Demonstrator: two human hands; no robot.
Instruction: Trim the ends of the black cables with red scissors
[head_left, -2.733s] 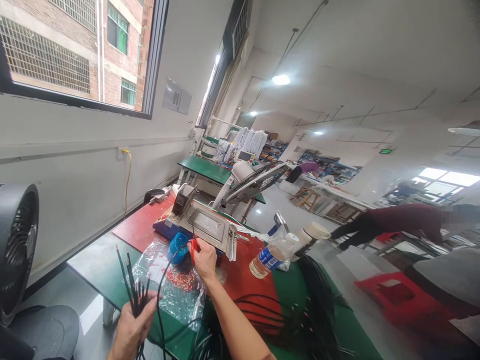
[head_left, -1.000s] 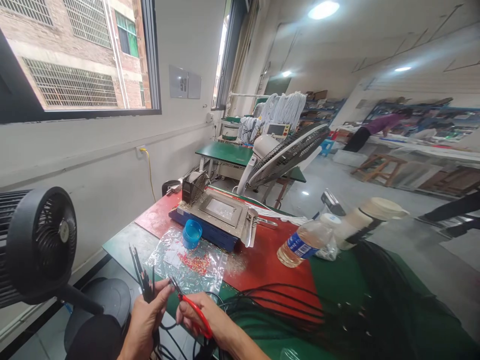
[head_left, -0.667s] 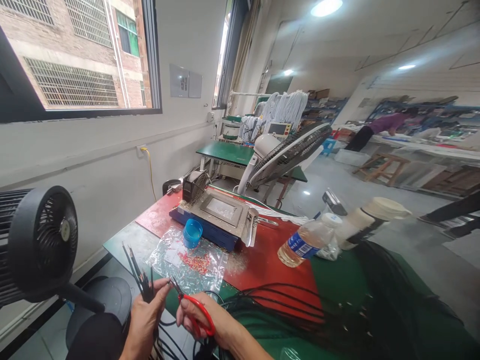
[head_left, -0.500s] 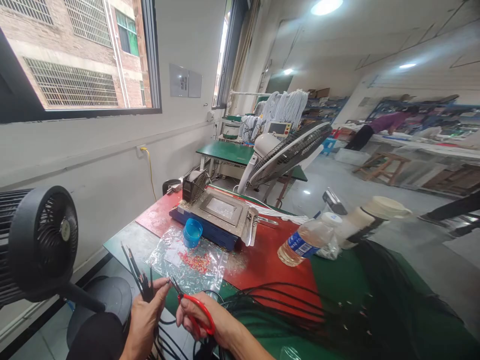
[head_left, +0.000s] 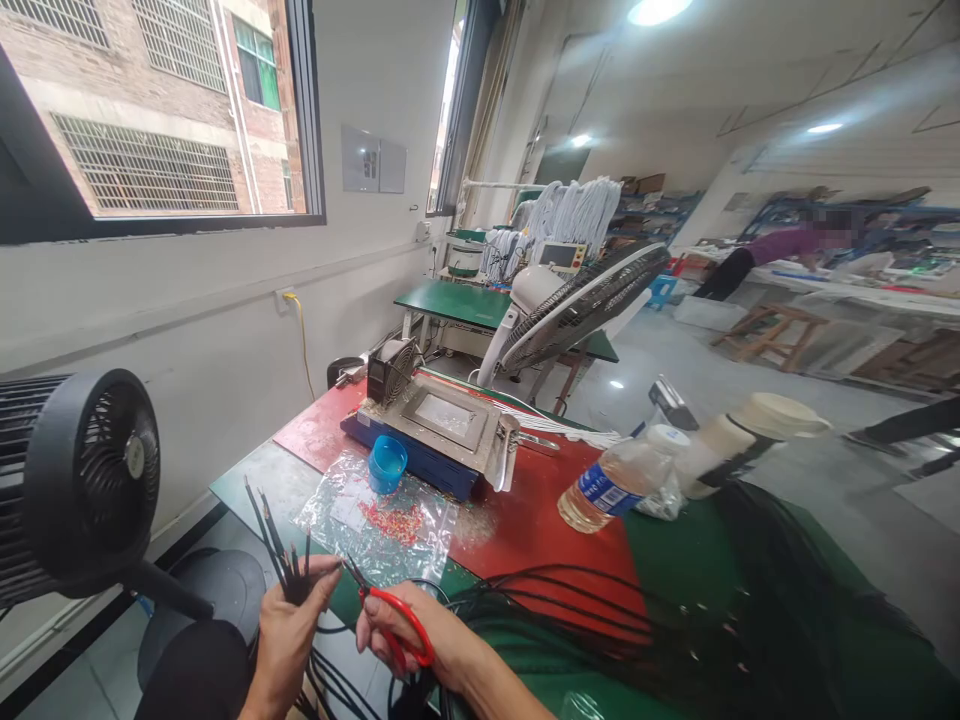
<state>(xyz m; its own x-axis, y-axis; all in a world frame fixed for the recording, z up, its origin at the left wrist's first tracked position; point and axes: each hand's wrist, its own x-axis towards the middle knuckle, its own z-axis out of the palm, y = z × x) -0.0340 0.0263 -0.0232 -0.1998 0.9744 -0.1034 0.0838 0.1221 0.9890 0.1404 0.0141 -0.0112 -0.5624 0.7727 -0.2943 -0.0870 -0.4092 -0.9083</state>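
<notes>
My left hand (head_left: 289, 625) is closed round a bundle of black cables (head_left: 274, 540), whose stripped ends stick up above the fingers. Its thumb and forefinger pinch one cable end, too small to make out well. Close beside it, my right hand (head_left: 409, 625) grips red-handled scissors (head_left: 405, 620). The scissor tips lie right by the pinched end; whether they touch it I cannot tell. Beyond the hands, a clear plastic bag (head_left: 341, 505) lies flat with small red and yellow clippings (head_left: 394, 521) on it. A blue cup (head_left: 387, 465) stands at its far edge.
Behind the cup sits a blue and steel solder-pot-like machine (head_left: 439, 425) with a small fan. A liquid-filled bottle (head_left: 600, 490) and a pale flask (head_left: 742, 440) stand to the right. Black cables (head_left: 570, 590) spread over the table. A black fan (head_left: 97, 480) is at left; a person bends over a far bench.
The view has shifted very slightly. Both hands keep nearly the same position, with the scissor tips still beside the pinched cable end.
</notes>
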